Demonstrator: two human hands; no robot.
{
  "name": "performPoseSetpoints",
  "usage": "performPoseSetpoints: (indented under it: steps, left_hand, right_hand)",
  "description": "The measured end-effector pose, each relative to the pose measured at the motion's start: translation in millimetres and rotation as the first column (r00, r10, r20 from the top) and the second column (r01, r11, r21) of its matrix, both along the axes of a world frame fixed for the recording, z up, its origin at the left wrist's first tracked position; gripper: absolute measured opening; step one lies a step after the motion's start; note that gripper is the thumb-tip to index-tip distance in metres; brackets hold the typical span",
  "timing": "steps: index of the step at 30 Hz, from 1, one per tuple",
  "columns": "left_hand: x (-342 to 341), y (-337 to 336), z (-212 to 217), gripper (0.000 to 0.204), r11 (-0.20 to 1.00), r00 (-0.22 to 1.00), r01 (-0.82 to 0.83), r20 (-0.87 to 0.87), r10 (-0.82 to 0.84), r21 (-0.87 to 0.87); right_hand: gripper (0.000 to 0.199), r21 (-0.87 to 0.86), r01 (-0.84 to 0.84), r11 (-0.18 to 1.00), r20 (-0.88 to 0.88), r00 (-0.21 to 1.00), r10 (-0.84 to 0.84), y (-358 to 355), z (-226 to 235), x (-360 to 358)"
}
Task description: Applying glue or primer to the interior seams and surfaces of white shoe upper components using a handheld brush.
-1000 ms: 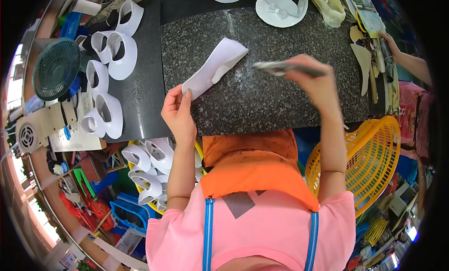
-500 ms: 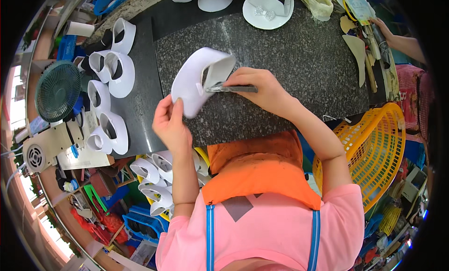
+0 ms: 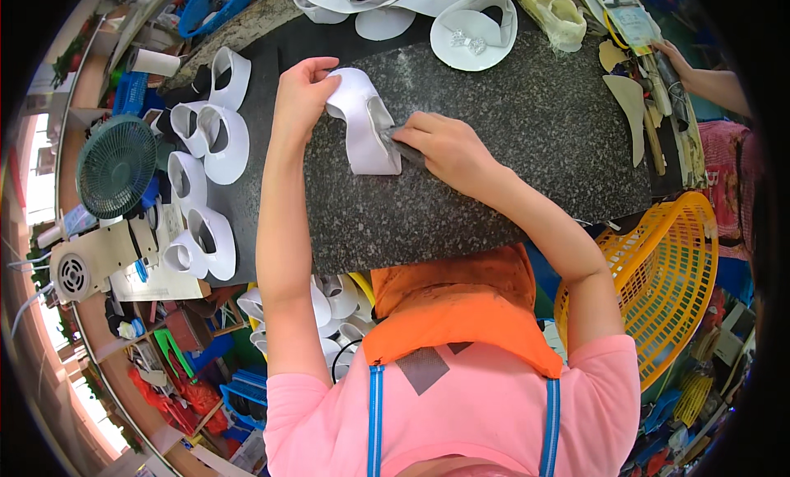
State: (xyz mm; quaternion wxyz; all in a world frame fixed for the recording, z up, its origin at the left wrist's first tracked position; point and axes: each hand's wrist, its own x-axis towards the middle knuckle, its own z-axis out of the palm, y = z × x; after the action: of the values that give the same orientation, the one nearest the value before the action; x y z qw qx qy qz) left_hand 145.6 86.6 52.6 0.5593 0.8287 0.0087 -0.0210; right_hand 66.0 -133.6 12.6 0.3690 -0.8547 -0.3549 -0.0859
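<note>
A white shoe upper (image 3: 362, 152) with a cut-out opening is over the dark speckled stone slab (image 3: 527, 139). My left hand (image 3: 306, 92) pinches its far left end between thumb and fingers. My right hand (image 3: 451, 152) is closed round a grey hand tool (image 3: 409, 153), whose tip meets the opening's right edge; blur hides its exact shape. Several similar white uppers (image 3: 224, 160) stand on the left of the worktop. Beyond my hands, at the far edge, lie white pieces, including a round one with a silvery bow (image 3: 471, 42).
A yellow plastic basket (image 3: 704, 230) tilts beside my right arm. More white uppers (image 3: 329, 325) sit below the near left table edge. A green fan (image 3: 115, 166) stands at the left. Another person's hand (image 3: 676, 59) reaches in at the far right, near strips and tools.
My left hand has moved up from the upper's near left edge to its far end, and the upper has turned. The tool in my right hand stays at the opening's edge.
</note>
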Motion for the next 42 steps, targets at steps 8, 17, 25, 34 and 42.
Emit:
performPoseSetpoints:
  steps: [8, 17, 25, 34, 42]
  left_hand:
    - [30, -12, -8, 0.033, 0.953, 0.987, 0.141, -0.116, -0.113, 0.269]
    - [3, -4, 3, 0.029, 0.992, 0.990, 0.127, -0.057, -0.126, 0.012]
    - [-68, 26, 32, 0.037, 0.804, 0.988, -0.113, 0.016, 0.150, -0.583]
    - [-121, 17, -33, 0.026, 0.745, 0.987, -0.154, -0.070, 0.144, -0.649]
    - [-127, 23, -37, 0.028, 0.634, 0.963, -0.229, -0.075, 0.260, -0.739]
  right_hand:
    - [0.025, -0.168, 0.147, 0.975, 0.383, 0.921, -0.073, 8, -4, 28]
    - [0.025, -0.107, -0.048, 0.993, 0.027, 0.998, 0.051, -6, 8, 25]
    - [0.027, 0.596, 0.475, 0.647, -0.621, 0.784, -0.003, -16, 64, 2]
    - [0.022, 0.510, 0.288, 0.810, -0.505, 0.863, 0.011, 31, 40, 27]
    - [0.024, 0.567, 0.328, 0.755, -0.626, 0.768, 0.137, 44, 38, -16]
